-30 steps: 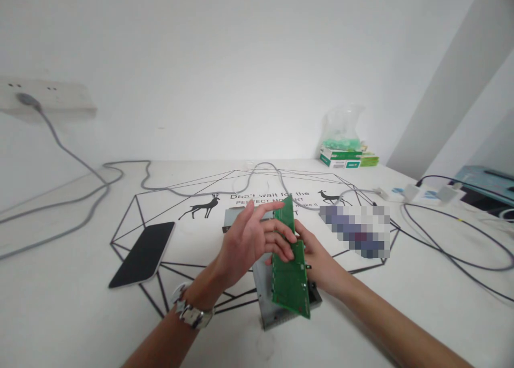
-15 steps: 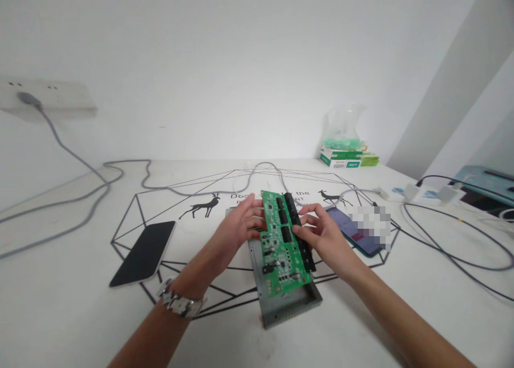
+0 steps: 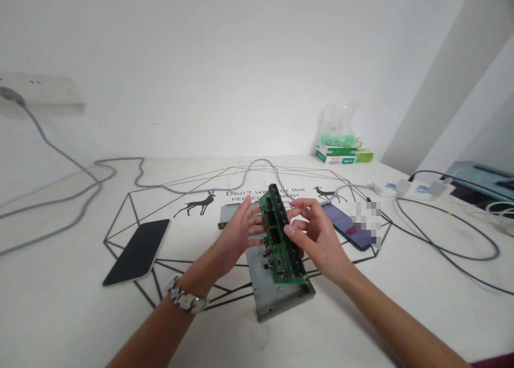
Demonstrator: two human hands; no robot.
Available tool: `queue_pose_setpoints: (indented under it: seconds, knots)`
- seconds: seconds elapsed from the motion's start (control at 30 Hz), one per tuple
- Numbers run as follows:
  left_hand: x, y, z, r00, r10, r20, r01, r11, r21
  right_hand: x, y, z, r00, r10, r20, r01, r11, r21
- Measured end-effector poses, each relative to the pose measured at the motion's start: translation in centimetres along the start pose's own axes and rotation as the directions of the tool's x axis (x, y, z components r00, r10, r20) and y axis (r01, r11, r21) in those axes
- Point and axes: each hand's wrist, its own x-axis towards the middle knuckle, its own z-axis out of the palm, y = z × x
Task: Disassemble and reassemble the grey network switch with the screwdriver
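Observation:
A green circuit board [image 3: 277, 258] with a black strip of ports [image 3: 286, 223] along one long side is held tilted, up off the table. My right hand [image 3: 317, 237] grips the port side, thumb on the strip and fingers bent around its edge. At the opposite edge is my left hand [image 3: 239, 231], its fingers stretched out and thumb apart, the fingertips reaching the board's edge; whether they bear any weight I cannot tell. Beneath the board lies an open grey metal case [image 3: 265, 298]. Another grey metal piece [image 3: 227, 215] rests behind my left hand.
A black-screened tablet or phone [image 3: 138, 250] lies at left, and a lit phone [image 3: 345, 226] at right. A grey cable [image 3: 176, 190] crosses the back. A white power strip [image 3: 385, 189], black cable [image 3: 433, 245] and stacked boxes under a plastic bag [image 3: 337, 156] are farther right.
The board has turned in my hands, so its face is steeper and the port strip faces me more. The view has shifted slightly; the case stays on the table.

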Motion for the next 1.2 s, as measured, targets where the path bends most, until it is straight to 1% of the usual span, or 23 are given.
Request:
queue_pose_setpoints:
  seconds: [0.1,0.17,0.27,0.33,0.5,0.6,0.73,0.83,0.93,0.97,1.03,1.13,1.2]
  knots:
    - [0.0,-0.3,0.0,1.000,0.000,-0.012,-0.001,0.996,-0.084,-0.6,-0.5,0.4,0.988,-0.032,0.152,0.020,0.997,0.078]
    - [-0.1,-0.5,0.0,1.000,-0.025,-0.005,0.024,0.990,-0.139,-0.9,-0.6,0.6,0.982,-0.028,0.186,0.010,0.995,0.099]
    - [0.0,-0.7,0.1,0.999,-0.054,-0.005,0.051,0.976,-0.214,-0.9,-0.5,0.6,0.981,0.002,0.193,-0.016,0.997,0.069]
    - [0.1,-0.7,0.1,0.999,-0.049,-0.016,0.044,0.970,-0.240,-0.8,-0.3,0.4,0.981,0.012,0.191,-0.021,0.999,0.044]
    - [0.0,-0.5,0.2,1.000,-0.021,-0.002,0.019,0.961,-0.275,-0.6,0.0,0.3,0.983,0.019,0.180,-0.025,0.999,0.027]
    - [-0.1,-0.4,0.4,0.999,-0.043,-0.009,0.038,0.959,-0.280,-0.5,0.1,0.3,0.986,0.025,0.162,-0.030,0.999,0.030]
    - [0.0,-0.4,0.5,0.995,-0.074,-0.065,0.057,0.970,-0.238,-0.4,0.0,0.4,0.992,0.050,0.114,-0.050,0.999,-0.006]
    - [0.1,-0.6,0.3,0.996,0.001,-0.094,-0.014,0.990,-0.140,-0.3,-0.2,0.4,0.990,0.103,0.091,-0.097,0.992,-0.075]
    - [-0.1,-0.8,0.3,0.993,0.101,-0.057,-0.103,0.995,-0.019,-0.3,-0.2,0.4,0.984,0.134,0.116,-0.113,0.979,-0.171]
    - [-0.2,-0.9,0.4,0.991,0.119,-0.059,-0.118,0.993,0.015,-0.3,-0.1,0.4,0.982,0.138,0.125,-0.111,0.974,-0.199]
    - [-0.3,-0.8,0.5,0.989,0.120,-0.092,-0.113,0.991,0.073,-0.1,0.1,0.1,0.982,0.140,0.125,-0.109,0.967,-0.230]
    - [-0.4,-0.3,0.2,0.985,0.111,-0.130,-0.098,0.990,0.101,0.3,0.4,-0.5,0.989,0.137,0.055,-0.120,0.963,-0.242]
    - [-0.4,0.3,-0.5,0.984,0.143,-0.110,-0.132,0.986,0.099,0.7,0.6,-1.0,0.990,0.138,-0.003,-0.134,0.960,-0.247]
